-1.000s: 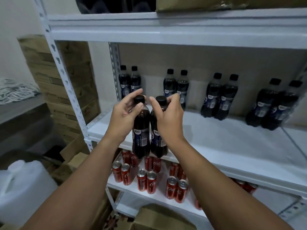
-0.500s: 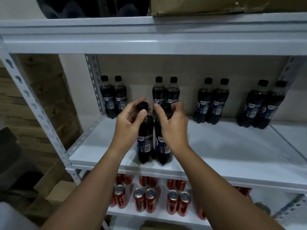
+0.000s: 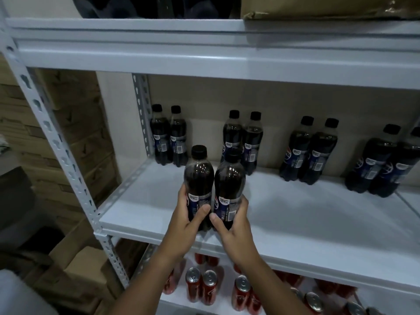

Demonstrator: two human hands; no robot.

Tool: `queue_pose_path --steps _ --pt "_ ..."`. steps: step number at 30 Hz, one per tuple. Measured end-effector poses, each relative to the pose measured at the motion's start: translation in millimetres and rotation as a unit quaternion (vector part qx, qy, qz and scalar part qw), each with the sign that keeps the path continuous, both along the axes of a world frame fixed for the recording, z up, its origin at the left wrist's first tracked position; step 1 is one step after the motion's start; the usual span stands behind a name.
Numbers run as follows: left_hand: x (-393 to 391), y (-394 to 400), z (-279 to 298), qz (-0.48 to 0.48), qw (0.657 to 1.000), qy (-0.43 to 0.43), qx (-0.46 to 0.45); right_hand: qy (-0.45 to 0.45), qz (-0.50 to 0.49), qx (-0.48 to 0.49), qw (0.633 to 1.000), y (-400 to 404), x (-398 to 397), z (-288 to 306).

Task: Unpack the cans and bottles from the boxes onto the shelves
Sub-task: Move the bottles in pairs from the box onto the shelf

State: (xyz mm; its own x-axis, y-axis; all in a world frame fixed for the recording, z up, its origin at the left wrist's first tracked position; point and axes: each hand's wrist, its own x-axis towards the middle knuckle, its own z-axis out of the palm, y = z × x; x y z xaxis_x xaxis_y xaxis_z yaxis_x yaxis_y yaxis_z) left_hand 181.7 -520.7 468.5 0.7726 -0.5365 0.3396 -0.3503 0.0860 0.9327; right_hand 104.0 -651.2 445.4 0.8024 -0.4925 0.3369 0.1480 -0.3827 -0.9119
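Two dark cola bottles with black caps stand side by side near the front edge of the white middle shelf point(image 3: 295, 214). My left hand point(image 3: 184, 226) wraps the lower body of the left bottle point(image 3: 198, 176). My right hand point(image 3: 236, 226) wraps the lower body of the right bottle point(image 3: 229, 180). Both bottles are upright and touch each other. Whether their bases rest on the shelf is hidden by my hands.
Pairs of the same bottles line the shelf's back: far left point(image 3: 169, 135), middle point(image 3: 243, 137), right point(image 3: 310, 148), far right point(image 3: 386, 160). Red cans point(image 3: 202, 285) stand on the shelf below. A cardboard box point(image 3: 318, 7) sits on the top shelf; stacked cartons point(image 3: 75, 123) stand left.
Both hands slid from the bottle caps down to the lower bodies. The two bottles moved from in front of the shelf onto its front part.
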Motion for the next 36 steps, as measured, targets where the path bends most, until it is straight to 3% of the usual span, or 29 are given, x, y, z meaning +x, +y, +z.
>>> queue_pose_path --steps 5,9,14,17,20,22,26,36 --pt "45.6 24.8 -7.9 0.024 1.0 -0.015 0.013 0.014 0.021 -0.014 1.0 21.4 50.2 -2.4" --pt "93.5 43.9 -15.3 0.112 0.99 -0.048 0.068 0.023 0.018 -0.014 0.999 42.8 95.7 -2.6" --pt "138.3 52.5 -11.2 0.153 0.985 -0.065 0.052 0.06 -0.056 -0.052 0.995 65.0 153.2 -3.7" --pt "164.1 50.8 -15.6 0.146 0.988 -0.041 0.016 0.062 -0.086 -0.016 0.994 70.4 186.2 -5.3" --pt "184.4 46.4 -18.1 0.176 0.98 -0.072 0.066 0.044 -0.111 0.015 0.993 70.2 214.3 -6.7" --pt "196.0 42.4 -18.3 0.186 0.978 -0.067 0.066 0.041 -0.122 0.022 0.991 69.9 224.7 -4.8" --pt "212.3 39.1 -23.6 0.18 0.978 -0.066 0.077 0.024 -0.139 -0.059 0.988 71.5 232.4 -6.9" --pt "209.4 40.5 -28.1 0.173 0.979 -0.089 0.052 0.033 -0.11 -0.049 0.992 77.9 216.3 -2.9"
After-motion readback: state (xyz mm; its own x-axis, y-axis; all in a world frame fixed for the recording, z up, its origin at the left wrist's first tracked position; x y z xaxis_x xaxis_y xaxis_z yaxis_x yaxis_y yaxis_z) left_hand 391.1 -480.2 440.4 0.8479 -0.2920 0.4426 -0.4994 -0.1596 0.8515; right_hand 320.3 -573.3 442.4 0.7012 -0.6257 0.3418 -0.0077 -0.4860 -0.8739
